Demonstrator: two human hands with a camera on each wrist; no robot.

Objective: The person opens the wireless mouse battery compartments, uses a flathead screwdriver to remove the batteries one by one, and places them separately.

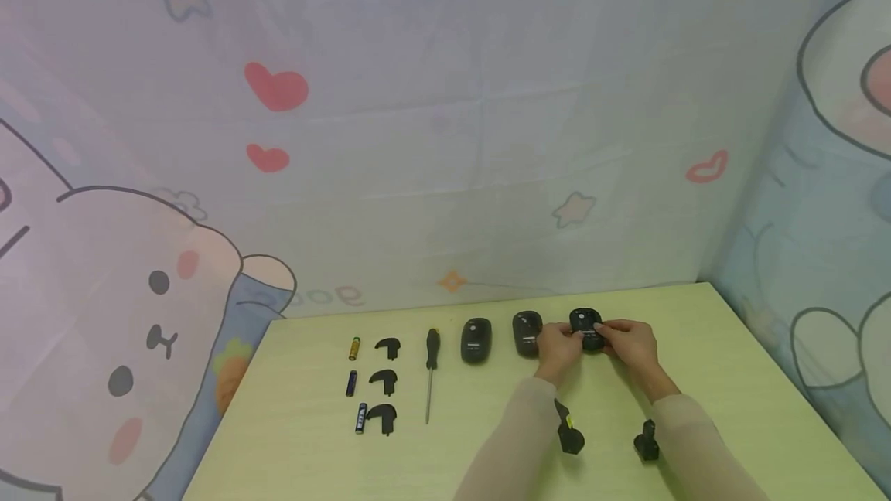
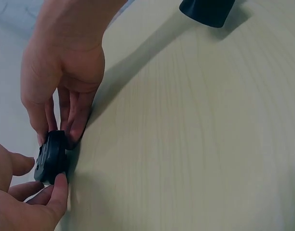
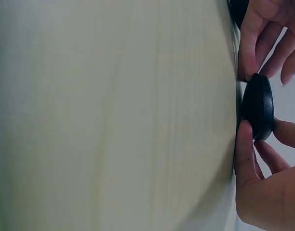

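Note:
A black computer mouse (image 1: 583,320) is between my two hands near the back right of the table. My right hand (image 1: 632,342) grips its right side, with the thumb on top and fingers along the edge. At the opposite side, my left hand (image 1: 559,346) holds the edge with its fingertips, as the left wrist view also shows with the mouse (image 2: 52,156) on its side in the picture. Seen from the right wrist, the mouse (image 3: 258,106) is close over the table. Its underside is hidden in the head view.
Two more black mice (image 1: 476,340) (image 1: 527,331) lie left of my hands. Farther left are a screwdriver (image 1: 432,350), three black hook-shaped pieces (image 1: 387,348) and three small batteries (image 1: 355,348) on the yellowish table (image 1: 278,439). A printed curtain (image 1: 445,138) hangs behind.

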